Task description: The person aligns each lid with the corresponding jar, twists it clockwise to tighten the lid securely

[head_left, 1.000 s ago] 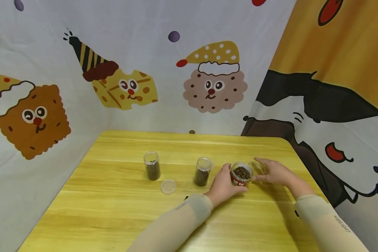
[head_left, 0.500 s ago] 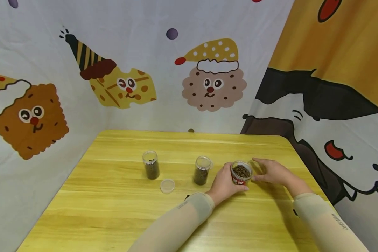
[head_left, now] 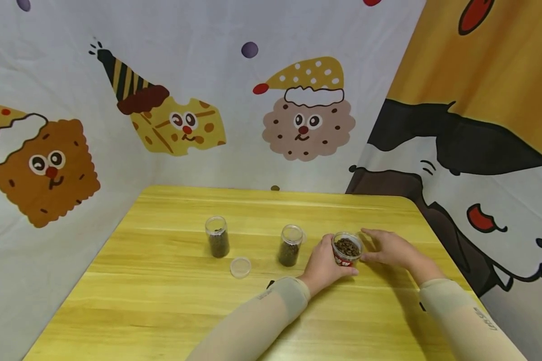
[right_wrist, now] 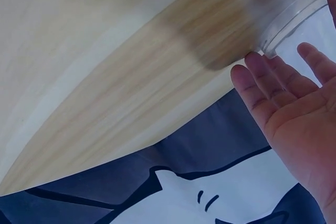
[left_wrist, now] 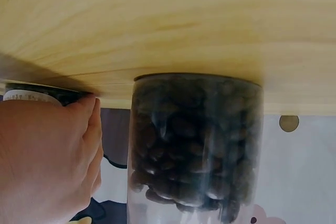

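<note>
My left hand (head_left: 323,265) grips a short clear jar (head_left: 345,261) from its near left side. The jar has a red and white label, and small brown pellets (head_left: 347,246) fill it nearly to its uncovered top. Just right of the jar, my right hand (head_left: 390,248) curves its thumb and fingers around the rim of a clear round lid (right_wrist: 300,24). In the right wrist view the fingertips meet that rim, and much of the lid runs out of frame. The left wrist view catches only the back of my left hand (left_wrist: 50,161).
A taller clear jar of dark beans (head_left: 290,250) stands left of my left hand, uncovered. Farther left is a similar jar (head_left: 218,243), part filled with dark contents. A loose clear lid (head_left: 240,267) lies flat between them on the wooden table (head_left: 131,301). Printed cloth (head_left: 235,165) hangs behind.
Both hands stay almost where they were. My right hand has edged slightly left toward the gripped jar; the other jars and loose lid have not moved.
</note>
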### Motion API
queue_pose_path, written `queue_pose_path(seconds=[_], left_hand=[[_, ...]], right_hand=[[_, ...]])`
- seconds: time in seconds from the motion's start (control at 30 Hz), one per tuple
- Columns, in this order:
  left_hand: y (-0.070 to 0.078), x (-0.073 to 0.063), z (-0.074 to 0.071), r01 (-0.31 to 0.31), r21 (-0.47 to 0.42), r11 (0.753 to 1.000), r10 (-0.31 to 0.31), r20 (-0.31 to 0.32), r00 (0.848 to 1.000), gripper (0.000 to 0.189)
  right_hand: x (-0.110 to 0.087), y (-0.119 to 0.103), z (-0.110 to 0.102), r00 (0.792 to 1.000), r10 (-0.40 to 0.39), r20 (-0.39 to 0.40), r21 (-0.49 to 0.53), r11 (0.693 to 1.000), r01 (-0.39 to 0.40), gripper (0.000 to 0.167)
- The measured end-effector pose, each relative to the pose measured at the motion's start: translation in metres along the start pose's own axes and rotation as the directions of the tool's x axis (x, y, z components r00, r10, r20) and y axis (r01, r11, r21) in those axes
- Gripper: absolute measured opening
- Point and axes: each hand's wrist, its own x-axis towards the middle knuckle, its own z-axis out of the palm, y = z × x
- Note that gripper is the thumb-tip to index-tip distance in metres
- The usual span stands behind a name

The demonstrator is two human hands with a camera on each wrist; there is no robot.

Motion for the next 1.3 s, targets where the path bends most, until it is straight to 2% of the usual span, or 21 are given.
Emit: queue_pose_path(seconds=[0.3, 0.57, 0.8, 1.07, 1.3], left_hand=[[0.0010, -0.0010, 0.0000, 0.024, 0.004, 1.000, -0.024, -0.005, 1.000, 0.115], [0.0048, -0.0029, 0.0002, 0.038, 0.042, 0.998, -0.036, -0.052, 0.998, 0.102], [0.0022, -0.0015, 0.0003, 0.017, 0.029, 0.999, -0.016, -0.055, 0.998, 0.099], [-0.0008, -0.0015, -0.0009, -0.006, 0.019, 1.000, 0.007, -0.030, 1.000, 0.097], [-0.0013, -0.0055, -0.0014, -0.037, -0.011, 0.999, 0.037, -0.025, 0.999, 0.092]], right_hand=[[0.0019, -0.0023, 0.0041, 0.999, -0.002, -0.040, -0.086, 0.996, -0.001, 0.090], [0.0030, -0.0076, 0.0051, 0.999, 0.013, -0.037, -0.102, 0.995, -0.017, 0.085], [0.0031, -0.0081, 0.0034, 0.999, 0.024, -0.046, -0.101, 0.994, -0.028, 0.085], [0.0024, -0.0064, 0.0041, 0.997, 0.074, -0.028, -0.089, 0.993, -0.076, 0.090], [0.0010, -0.0034, 0.0055, 0.996, 0.042, -0.077, -0.065, 0.997, -0.047, 0.088]])
